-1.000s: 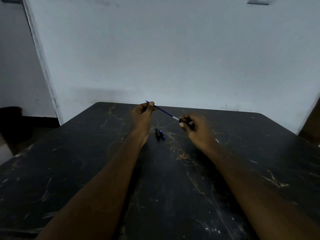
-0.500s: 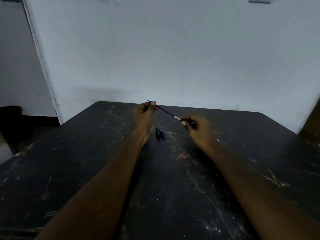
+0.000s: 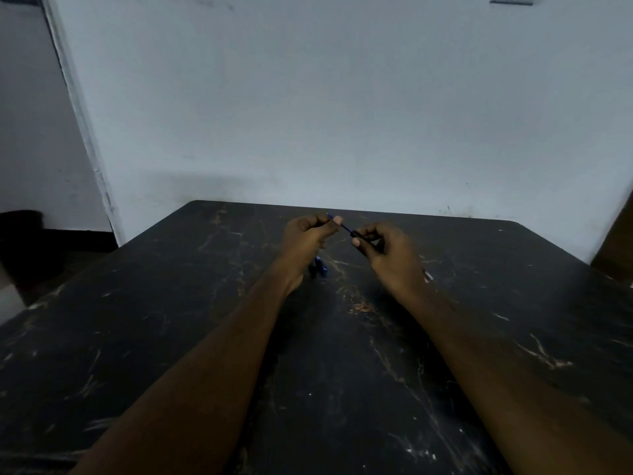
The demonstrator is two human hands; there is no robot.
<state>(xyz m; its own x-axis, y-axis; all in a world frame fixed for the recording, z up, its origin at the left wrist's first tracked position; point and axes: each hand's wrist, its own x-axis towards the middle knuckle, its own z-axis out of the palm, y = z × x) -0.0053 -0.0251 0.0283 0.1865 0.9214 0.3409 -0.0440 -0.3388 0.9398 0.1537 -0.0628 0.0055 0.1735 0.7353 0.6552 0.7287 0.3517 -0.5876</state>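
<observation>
Surface (image 3: 342, 389): dark, hard, veined with pale streaks and scuffs; likely slick enough for small parts to roll or skid.
Blue pen pieces (image 3: 320, 267): lying on the surface between the two wrists, just beneath the left hand.
Silver bit (image 3: 428, 276): on the surface beside the right wrist; too small to identify.
Right hand (image 3: 388, 252): fingers curled, pinching the nearer end of the refill.
Left hand (image 3: 306, 236): thumb and fingertips pinching the farther end.
Refill (image 3: 345, 228): thin blue rod, held above the surface, bridging the hands, slanting up and away.
Handling: probably almost weightless, smooth, slender; prone to flex or kink under sideways load.
Hold: best pinched near the ends, pushed along the rod's own line.
Wall (image 3: 342, 114): pale, plain, behind the far edge.
Doorway (image 3: 30, 166): dim opening at far left.
</observation>
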